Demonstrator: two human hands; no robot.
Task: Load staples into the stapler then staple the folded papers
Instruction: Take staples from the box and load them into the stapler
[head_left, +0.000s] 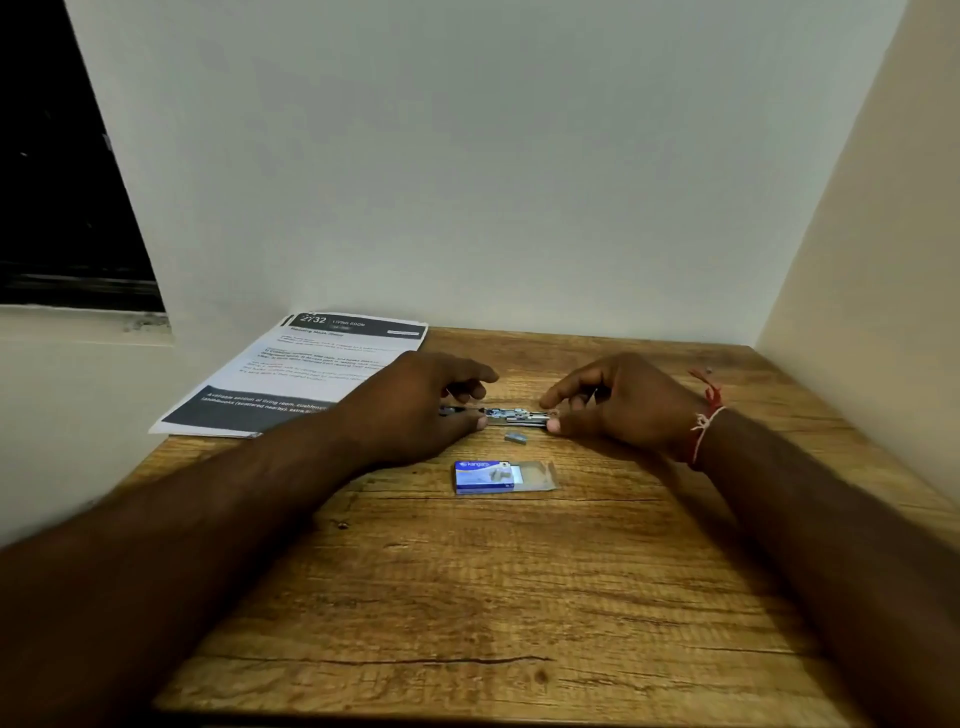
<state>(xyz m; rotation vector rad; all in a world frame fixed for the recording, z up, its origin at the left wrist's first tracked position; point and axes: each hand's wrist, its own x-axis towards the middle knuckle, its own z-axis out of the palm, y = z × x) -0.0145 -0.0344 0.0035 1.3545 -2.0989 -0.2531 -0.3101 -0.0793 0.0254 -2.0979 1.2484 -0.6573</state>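
A small metal stapler (517, 415) lies flat on the wooden table (467, 582), opened out lengthwise. My left hand (415, 402) grips its left end with thumb and fingers. My right hand (623, 402) pinches its right end. A short strip of staples (515, 438) lies loose on the wood just in front of the stapler. Nearer to me sits a blue staple box (488, 477) with its inner tray slid out to the right. Printed papers (306, 371) lie at the table's back left corner, partly under my left hand.
Walls close in the table at the back and on the right. A dark window (62, 182) is at the upper left. A red thread band (704, 415) circles my right wrist. Bare wood stretches between the box and the near edge.
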